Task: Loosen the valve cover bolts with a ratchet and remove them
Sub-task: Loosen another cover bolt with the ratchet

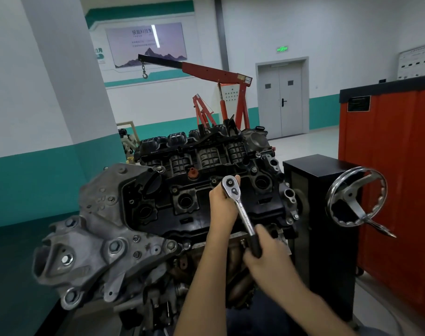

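Evidently mid-loosening, the left hand [224,204] cupped the ratchet [243,214] head near the valve cover's [194,221] middle while the right hand [262,253] gripped its handle beyond the near edge, so firm downward pressure and a level swing seemed wise.

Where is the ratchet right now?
In the head view, right of centre, the ratchet lies over the valve cover, its head in the left hand and its black grip in the right hand.
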`<state>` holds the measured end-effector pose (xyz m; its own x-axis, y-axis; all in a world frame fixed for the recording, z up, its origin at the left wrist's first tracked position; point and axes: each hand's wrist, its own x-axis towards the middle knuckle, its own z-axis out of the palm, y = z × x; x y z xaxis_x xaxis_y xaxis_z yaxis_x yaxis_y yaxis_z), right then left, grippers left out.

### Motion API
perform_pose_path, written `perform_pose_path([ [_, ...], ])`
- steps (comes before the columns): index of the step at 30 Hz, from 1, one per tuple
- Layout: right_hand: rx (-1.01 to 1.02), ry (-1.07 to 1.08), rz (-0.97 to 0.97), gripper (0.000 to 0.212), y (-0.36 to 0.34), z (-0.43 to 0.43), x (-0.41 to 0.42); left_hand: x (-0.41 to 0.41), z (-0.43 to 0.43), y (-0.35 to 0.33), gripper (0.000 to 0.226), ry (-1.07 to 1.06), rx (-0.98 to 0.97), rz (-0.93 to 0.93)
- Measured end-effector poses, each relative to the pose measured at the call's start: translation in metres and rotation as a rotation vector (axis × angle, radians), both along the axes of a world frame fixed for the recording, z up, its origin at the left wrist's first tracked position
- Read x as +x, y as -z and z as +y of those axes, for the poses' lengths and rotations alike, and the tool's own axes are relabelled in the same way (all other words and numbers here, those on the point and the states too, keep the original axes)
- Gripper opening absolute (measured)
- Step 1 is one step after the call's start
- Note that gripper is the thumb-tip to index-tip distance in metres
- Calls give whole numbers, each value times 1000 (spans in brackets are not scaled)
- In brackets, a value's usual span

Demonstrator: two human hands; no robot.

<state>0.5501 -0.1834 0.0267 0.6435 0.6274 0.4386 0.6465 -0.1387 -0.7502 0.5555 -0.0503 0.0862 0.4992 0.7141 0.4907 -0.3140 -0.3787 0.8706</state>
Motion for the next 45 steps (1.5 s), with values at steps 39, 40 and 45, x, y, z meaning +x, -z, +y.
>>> perform_pose_path([
  [39, -497, 4, -695, 21, -91, -28, 104, -7, 7, 0, 49, 26, 54, 75],
  [40, -458, 15, -618, 21, -78, -28, 96, -7, 5, 1, 43, 20, 37, 53],
  [45, -62, -44, -36, 24, -6, -8, 13, -2, -6, -1, 46, -28, -26, 21],
])
